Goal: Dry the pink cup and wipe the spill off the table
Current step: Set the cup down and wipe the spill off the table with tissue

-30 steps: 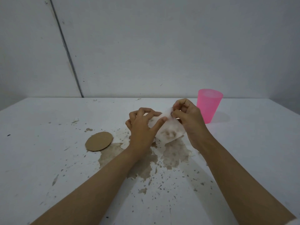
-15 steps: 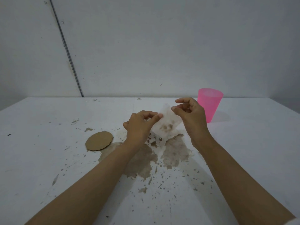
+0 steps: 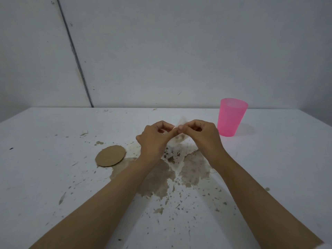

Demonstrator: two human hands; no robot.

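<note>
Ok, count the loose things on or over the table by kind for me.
Translucent pink plastic cup: 1
Round brown cardboard disc: 1
Stained white paper tissue, pinched between left hand and right hand: 1
Total: 3

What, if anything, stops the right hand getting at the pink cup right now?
Probably nothing, so likely yes: the pink cup stands upright just to the right of the right hand, with only open table between. The catch: it and the left hand both pinch the stained tissue.
</note>
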